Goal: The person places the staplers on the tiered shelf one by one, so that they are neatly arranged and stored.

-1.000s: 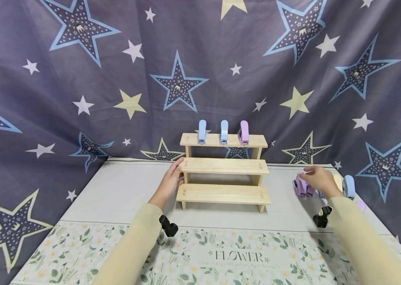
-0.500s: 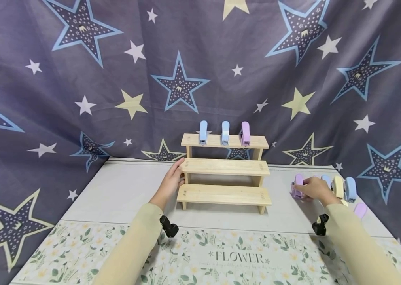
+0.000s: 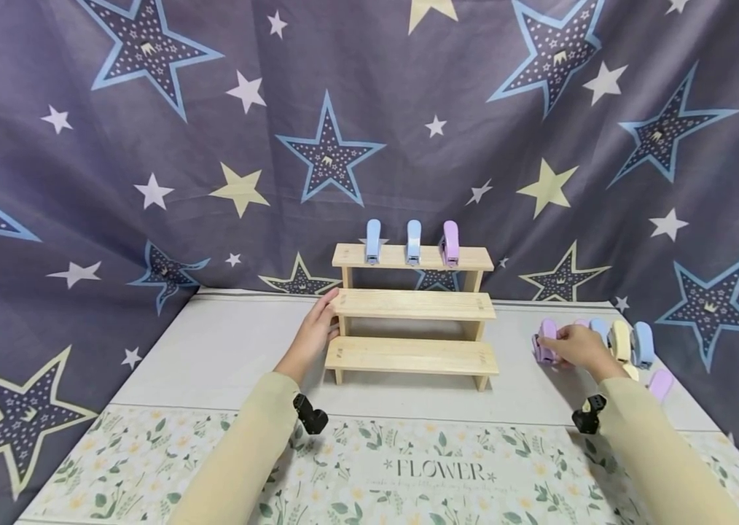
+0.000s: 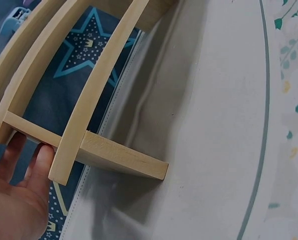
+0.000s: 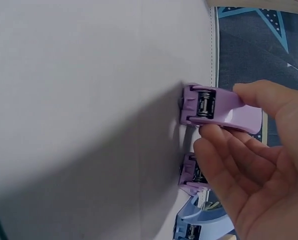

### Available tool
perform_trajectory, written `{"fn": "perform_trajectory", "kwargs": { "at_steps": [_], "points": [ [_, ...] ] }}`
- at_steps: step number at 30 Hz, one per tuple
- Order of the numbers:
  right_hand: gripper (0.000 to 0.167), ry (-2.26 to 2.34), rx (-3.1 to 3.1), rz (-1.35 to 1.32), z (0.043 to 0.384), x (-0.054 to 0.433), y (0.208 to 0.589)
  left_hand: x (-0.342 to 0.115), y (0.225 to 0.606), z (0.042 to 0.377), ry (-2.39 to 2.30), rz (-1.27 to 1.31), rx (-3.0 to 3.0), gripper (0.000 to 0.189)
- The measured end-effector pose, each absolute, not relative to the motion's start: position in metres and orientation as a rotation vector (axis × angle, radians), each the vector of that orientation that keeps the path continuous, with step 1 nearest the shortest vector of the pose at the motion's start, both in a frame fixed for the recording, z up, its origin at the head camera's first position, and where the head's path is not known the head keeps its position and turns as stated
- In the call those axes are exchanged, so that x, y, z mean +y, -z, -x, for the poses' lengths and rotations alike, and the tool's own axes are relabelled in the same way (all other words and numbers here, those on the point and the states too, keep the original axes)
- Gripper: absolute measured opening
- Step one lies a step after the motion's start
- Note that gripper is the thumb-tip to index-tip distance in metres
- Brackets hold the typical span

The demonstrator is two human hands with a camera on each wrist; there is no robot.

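Note:
My left hand holds the left side of a three-step wooden display rack. In the left wrist view, its fingers bend round the upright behind the steps. Over on the right, my right hand pinches a purple hole punch between thumb and fingers. The right wrist view shows its black middle with a spring and, beside it, a second purple hole punch partly covered by my fingers. Two blue hole punches and one purple hole punch stand on the rack's top step.
Right of my right hand stand a cream hole punch and a blue hole punch. A purple piece shows past my sleeve. The white table has a floral cloth along its front; a starry curtain hangs behind.
My right hand has drawn the purple hole punch a little leftward, apart from the others. The left hand stays on the rack.

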State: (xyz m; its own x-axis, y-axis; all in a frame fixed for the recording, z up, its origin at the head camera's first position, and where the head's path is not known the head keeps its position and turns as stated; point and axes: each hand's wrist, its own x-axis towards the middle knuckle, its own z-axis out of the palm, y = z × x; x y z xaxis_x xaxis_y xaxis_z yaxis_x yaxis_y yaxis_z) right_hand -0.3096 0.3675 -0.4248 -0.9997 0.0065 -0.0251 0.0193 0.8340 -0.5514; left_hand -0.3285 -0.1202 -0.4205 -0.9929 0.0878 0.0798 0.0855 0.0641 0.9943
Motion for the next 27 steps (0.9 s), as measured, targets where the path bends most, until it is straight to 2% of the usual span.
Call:
{"fn": "perform_trajectory", "kwargs": {
  "at_steps": [9,18,27],
  "points": [
    [0.040,0.875,3.107,0.044,0.300,0.359,0.402,-0.120,0.417,0.328,-2.138,-0.197,2.275,0.048],
    [0.049,1.049,3.181,0.086,0.296,0.342,0.376,-0.121,0.420,0.329,-2.136,-0.191,2.286,0.047],
    [0.046,1.063,3.238,0.161,0.291,0.315,0.350,-0.121,0.422,0.330,-2.126,-0.206,2.297,0.047]
  ]
}}
